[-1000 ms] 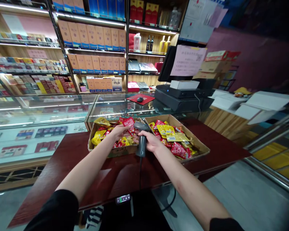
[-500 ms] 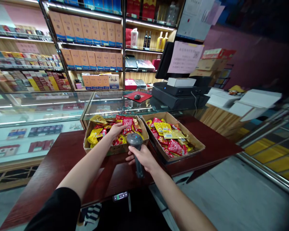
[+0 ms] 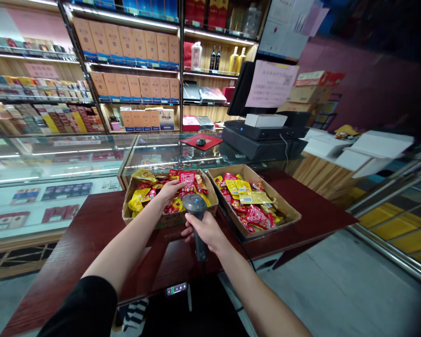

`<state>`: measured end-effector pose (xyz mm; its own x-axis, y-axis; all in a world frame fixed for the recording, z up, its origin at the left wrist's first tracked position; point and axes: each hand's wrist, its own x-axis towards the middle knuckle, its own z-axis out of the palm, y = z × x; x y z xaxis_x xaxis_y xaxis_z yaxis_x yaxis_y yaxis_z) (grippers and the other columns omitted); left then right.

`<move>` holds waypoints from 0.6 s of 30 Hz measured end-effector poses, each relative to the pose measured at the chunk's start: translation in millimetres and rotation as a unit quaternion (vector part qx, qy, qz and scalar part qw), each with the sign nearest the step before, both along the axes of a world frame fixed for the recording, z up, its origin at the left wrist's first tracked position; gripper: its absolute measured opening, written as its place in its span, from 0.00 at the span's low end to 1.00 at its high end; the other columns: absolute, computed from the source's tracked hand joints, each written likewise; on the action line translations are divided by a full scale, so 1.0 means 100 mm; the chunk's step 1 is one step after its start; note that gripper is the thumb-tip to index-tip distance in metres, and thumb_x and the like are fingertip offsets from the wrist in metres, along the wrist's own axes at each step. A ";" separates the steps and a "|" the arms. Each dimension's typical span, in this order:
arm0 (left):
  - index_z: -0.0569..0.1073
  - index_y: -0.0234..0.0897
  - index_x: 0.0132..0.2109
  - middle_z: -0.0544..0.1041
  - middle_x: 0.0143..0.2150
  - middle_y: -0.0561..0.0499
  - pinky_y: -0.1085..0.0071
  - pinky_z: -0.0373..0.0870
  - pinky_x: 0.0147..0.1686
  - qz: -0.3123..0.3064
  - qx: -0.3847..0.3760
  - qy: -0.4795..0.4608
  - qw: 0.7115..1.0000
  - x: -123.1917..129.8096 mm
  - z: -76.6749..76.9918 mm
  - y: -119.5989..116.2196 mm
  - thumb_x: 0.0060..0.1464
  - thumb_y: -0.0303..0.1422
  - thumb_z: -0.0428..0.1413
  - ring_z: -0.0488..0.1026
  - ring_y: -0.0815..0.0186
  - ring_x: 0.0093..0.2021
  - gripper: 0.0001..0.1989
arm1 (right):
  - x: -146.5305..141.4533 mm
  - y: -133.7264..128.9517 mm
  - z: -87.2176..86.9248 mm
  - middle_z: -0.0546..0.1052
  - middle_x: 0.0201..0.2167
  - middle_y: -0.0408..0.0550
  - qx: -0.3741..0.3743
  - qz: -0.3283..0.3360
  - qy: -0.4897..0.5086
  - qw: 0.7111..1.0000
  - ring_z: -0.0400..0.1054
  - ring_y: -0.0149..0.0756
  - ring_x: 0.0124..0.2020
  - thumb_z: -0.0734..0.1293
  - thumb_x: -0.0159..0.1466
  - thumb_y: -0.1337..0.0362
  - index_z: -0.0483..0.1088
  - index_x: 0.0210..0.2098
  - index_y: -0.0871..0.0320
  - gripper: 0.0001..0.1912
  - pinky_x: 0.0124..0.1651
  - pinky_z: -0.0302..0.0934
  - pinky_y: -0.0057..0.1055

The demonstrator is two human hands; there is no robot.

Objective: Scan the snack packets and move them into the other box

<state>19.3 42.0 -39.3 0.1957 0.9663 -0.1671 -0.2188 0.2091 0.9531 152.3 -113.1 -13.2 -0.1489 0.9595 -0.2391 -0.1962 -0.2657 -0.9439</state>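
The left hand (image 3: 170,191), mostly closed, appears to pinch the near-left side of a red packet (image 3: 187,179) over the left carton (image 3: 170,219), mid-frame; its fingertips are lost from view against the packet. Glossy and flat, the packet faces up with pale printing too small to read. Lower and to its right, the right hand (image 3: 206,230) closes around the handle of a dark grey scanner (image 3: 194,204), which stands nearly upright above the bench (image 3: 91,234), its rounded head showing a small blue light. Palm and fingers cover part of that handle, and the scanner's lower end blurs into the dark wood. Yellow and red packets overlap in the right carton (image 3: 288,213), right of center, the lower ones buried. The bottom edge of the frame crops the right forearm and the black left sleeve (image 3: 87,304).
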 end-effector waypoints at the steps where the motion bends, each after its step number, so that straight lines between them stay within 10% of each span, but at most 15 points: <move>1: 0.77 0.34 0.34 0.77 0.28 0.52 0.78 0.62 0.26 -0.006 0.000 -0.005 1.000 0.00 -0.01 0.01 0.33 0.38 0.70 0.69 0.74 0.24 0.19 | 0.00 0.00 0.01 0.68 0.21 0.39 0.002 -0.002 0.001 1.000 0.72 0.35 0.18 0.70 0.54 0.56 0.64 0.30 0.61 0.15 0.16 0.66 0.27; 13: 0.78 0.33 0.39 0.79 0.32 0.46 0.71 0.70 0.31 -0.010 -0.008 -0.032 0.999 0.02 -0.07 0.06 0.39 0.34 0.67 0.75 0.65 0.29 0.17 | 0.01 -0.01 0.03 0.69 0.22 0.41 0.005 -0.011 -0.001 1.000 0.71 0.34 0.18 0.71 0.51 0.55 0.65 0.30 0.61 0.17 0.17 0.66 0.28; 18: 0.76 0.33 0.34 0.77 0.28 0.52 0.78 0.64 0.24 -0.010 -0.014 -0.036 0.999 0.01 -0.01 0.00 0.34 0.34 0.70 0.70 0.73 0.23 0.17 | 0.12 0.17 0.05 0.75 0.31 0.45 0.060 -0.084 0.032 0.994 0.73 0.32 0.32 0.71 0.48 0.67 0.70 0.32 0.59 0.11 0.32 0.70 0.28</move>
<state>20.5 41.6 -40.4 0.2280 0.9569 -0.1797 -0.2813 0.2414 0.9287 164.7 -96.1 -8.7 0.0051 0.9932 -0.1160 -0.2898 -0.1096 -0.9508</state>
